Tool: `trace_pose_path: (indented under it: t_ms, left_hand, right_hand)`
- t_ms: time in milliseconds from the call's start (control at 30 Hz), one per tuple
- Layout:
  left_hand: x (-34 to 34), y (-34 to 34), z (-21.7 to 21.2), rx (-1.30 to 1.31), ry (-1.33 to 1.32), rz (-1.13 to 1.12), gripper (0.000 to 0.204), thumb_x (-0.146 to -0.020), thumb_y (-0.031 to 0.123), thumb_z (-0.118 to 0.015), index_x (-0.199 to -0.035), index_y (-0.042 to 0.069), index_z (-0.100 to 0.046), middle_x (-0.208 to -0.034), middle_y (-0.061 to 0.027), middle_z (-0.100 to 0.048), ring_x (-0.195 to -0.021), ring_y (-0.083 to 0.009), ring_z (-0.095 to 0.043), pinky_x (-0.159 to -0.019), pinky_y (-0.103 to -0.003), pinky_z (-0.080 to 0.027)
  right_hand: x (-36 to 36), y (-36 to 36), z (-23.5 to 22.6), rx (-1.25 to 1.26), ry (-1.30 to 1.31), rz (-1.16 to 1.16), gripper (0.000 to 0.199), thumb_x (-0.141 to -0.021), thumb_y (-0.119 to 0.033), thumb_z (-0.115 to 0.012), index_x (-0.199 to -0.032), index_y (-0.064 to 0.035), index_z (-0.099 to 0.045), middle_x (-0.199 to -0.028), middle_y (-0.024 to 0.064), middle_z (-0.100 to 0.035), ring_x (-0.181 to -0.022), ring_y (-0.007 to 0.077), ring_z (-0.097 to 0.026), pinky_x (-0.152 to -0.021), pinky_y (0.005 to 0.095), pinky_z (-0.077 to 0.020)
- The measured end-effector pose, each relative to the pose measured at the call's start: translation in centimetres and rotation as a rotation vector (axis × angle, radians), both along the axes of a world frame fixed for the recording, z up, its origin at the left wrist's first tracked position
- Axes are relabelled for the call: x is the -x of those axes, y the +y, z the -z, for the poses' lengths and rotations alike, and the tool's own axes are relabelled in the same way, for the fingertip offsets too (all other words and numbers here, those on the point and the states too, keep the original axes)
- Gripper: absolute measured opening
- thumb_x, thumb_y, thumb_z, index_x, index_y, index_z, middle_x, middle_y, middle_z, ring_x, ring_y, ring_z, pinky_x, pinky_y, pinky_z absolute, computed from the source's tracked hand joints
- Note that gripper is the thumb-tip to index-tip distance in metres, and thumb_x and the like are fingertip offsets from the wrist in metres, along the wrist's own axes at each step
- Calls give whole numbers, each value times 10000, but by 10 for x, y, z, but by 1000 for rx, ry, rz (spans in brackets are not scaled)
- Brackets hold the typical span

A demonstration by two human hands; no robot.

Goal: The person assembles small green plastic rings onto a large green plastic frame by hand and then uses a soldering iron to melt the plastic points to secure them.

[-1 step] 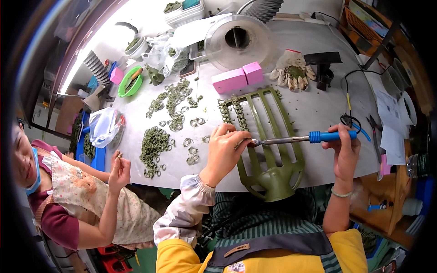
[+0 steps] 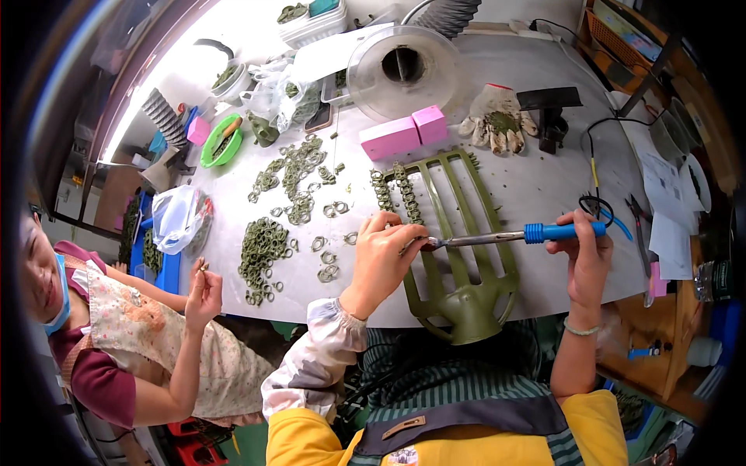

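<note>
My right hand (image 2: 581, 241) is closed around the blue handle of a soldering iron (image 2: 497, 238), held nearly level. Its tip reaches the fingertips of my left hand (image 2: 382, 260), which is pinched on a small piece that the fingers mostly hide. Under both hands a green slotted frame (image 2: 464, 256) lies on the table, its funnel-shaped end toward me. Columns of small green rings (image 2: 406, 190) run along the frame's left side, near my left fingers. Left of that hand are a heap of green rings (image 2: 264, 252) and several scattered ones.
At the left a co-worker's hand (image 2: 203, 293) pinches something small. Pink blocks (image 2: 388, 137), a stained glove (image 2: 497, 124) and a clear round hood (image 2: 373, 85) stand beyond the frame. A black stand (image 2: 552, 124), a power cord (image 2: 593, 159) and pliers (image 2: 641, 225) lie at the right.
</note>
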State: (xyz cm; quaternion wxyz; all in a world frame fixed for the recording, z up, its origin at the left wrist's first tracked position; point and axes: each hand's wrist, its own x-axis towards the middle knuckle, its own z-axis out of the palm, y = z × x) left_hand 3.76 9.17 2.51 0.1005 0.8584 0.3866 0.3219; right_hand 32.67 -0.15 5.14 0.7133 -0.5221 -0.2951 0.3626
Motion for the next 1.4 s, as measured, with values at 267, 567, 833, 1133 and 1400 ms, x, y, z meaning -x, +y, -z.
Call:
trace_pose_path:
  t_ms: [267,567,833,1133,1400]
  left_hand:
    - [4,1,-2,17,63,-18,179,-766,148,-810,-936,133,-757,-803,3,-722,-894,-216,-596,-835,-356,-439]
    - [92,33,18,258,116,-568,230,-989,241,-631,-973,25,-556,-565,-64,-648,-465,-143,-626,-467,-289,-476]
    - [85,37,42,399,-6,-496,250,-830,133,-782,-1032,16,-694,-788,-88,-712,-678,-161,-675,-623,-291,-523]
    - [67,-4,-2,442,-499,-238,146,-851,3,-733,-994,28,-729,-871,-93,-749,-751,-139,-711,-702,-253,-555]
    - [12,-20,-12,5,-94,-24,196,-742,57,-803,-926,103,-752,-810,-8,-719,-859,-217,-599,-774,-343,-473]
  right_hand:
    - [-11,-10,-13,2,-39,-8,257,-955,-231,-651,-880,9,-701,-832,94,-703,-554,175,-675,-543,262,-567]
    - [-16,-19,-14,4,-43,-6,279,-953,-255,-647,-876,10,-691,-812,85,-692,-535,165,-667,-508,236,-556]
    - [-12,-20,-20,8,-83,3,298,-960,-267,-636,-862,10,-688,-793,83,-684,-529,155,-659,-506,236,-554]
    - [-13,-21,-21,31,-112,21,304,-956,-285,-646,-872,4,-687,-795,82,-688,-537,154,-662,-527,232,-557]
    - [-10,-13,-15,21,-53,-14,279,-961,-262,-651,-894,5,-692,-812,88,-694,-549,169,-666,-537,257,-549]
